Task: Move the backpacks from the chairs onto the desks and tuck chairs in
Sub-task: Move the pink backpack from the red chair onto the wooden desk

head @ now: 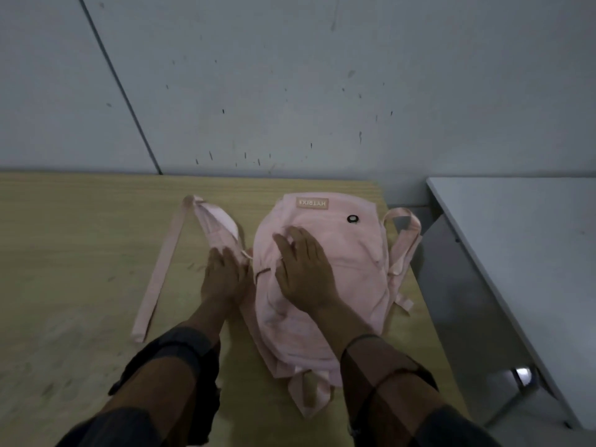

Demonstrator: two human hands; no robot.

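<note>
Pink backpack [325, 279] flat on wooden desk [64, 253] near right edge, long axis near-to-far, logo end toward far wall. Right hand [303, 269] spread flat on it; left hand [224, 275] flat, fingers together, on shoulder strap [216, 227].

The pale pink fabric backpack [322, 272] carries a small sewn label [312, 203] near its far edge; the letters look upside down and blurred, perhaps "HYTRIX", not sure.
</note>
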